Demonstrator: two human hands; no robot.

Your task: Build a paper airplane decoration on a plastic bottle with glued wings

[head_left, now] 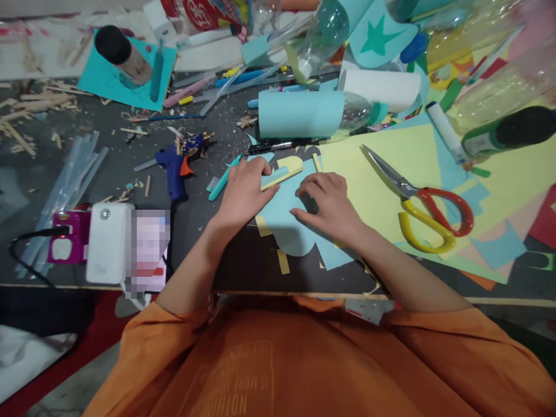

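The left hand (247,190) lies palm down near the center of the frame, its thumb and fingers at the left end of a narrow yellow paper strip (287,176); whether they pinch it cannot be told. The right hand (329,201), just right of center, has curled fingers, with a gap between thumb and fingertips and nothing visible in it. It is over a light-blue paper cutout (293,231), which spreads between and below the hands.

Just beside the left hand, a teal pen (225,177) lies slanted. Above the hands, a black pen (284,145) lies near a clear plastic bottle (358,111) wrapped in a light-blue paper sleeve (300,114). Right of the right hand, a large pale-yellow sheet (360,179) carries open scissors (406,188) with one red and one yellow handle, blades toward the upper left.

Farther left, a blue glue gun (175,174) with an orange trigger lies on the dark counter (256,266). At lower left are a white power bank (108,243), a magenta device (68,237) and a phone (150,249) with its screen lit; clear glue sticks (65,179) lie in a bundle above them. At upper left, a black-capped bottle (130,58) is on a teal sheet (98,81). At far right, a black-and-green bottle (508,130) lies on its side, a white marker (446,132) beside it.
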